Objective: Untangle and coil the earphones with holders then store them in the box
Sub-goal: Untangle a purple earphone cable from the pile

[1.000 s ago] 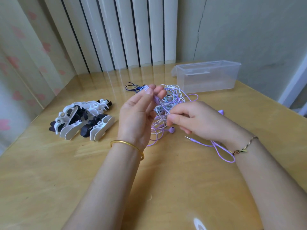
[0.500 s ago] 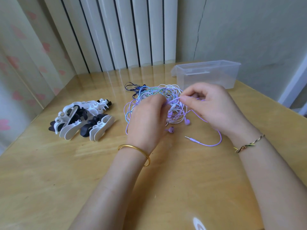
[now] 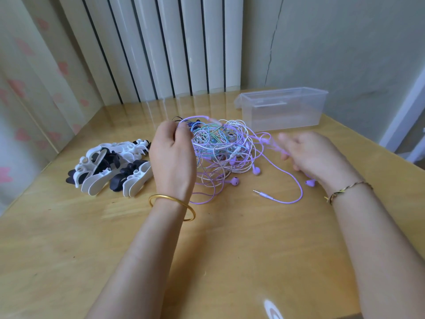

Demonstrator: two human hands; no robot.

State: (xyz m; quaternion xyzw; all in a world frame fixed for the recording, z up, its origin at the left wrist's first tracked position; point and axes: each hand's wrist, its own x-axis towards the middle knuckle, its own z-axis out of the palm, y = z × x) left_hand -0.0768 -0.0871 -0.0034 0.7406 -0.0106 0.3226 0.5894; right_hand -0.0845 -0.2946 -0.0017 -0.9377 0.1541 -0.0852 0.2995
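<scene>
A tangle of earphone cords point(image 3: 220, 148) in purple, white, green and blue lies in the middle of the wooden table point(image 3: 218, 249). My left hand point(image 3: 172, 157) pinches a purple loop at the tangle's upper left. My right hand point(image 3: 315, 155), blurred with motion, holds a purple cord off the tangle's right side. That cord runs down to a loose jack plug point(image 3: 258, 192). Purple earbuds point(image 3: 234, 181) lie near the tangle's front. A pile of white and black cord holders point(image 3: 110, 169) sits to the left. The clear plastic box point(image 3: 285, 109) stands open at the back right.
White vertical blinds point(image 3: 161, 47) and a cracked wall stand behind the table. A curtain hangs at the left. The table's right edge runs diagonally past the box. Bare wood stretches in front of my forearms.
My hands have moved apart: the left went left and back with a purple loop, the right swung out to the right with a purple cord. The tangle has spread wider.
</scene>
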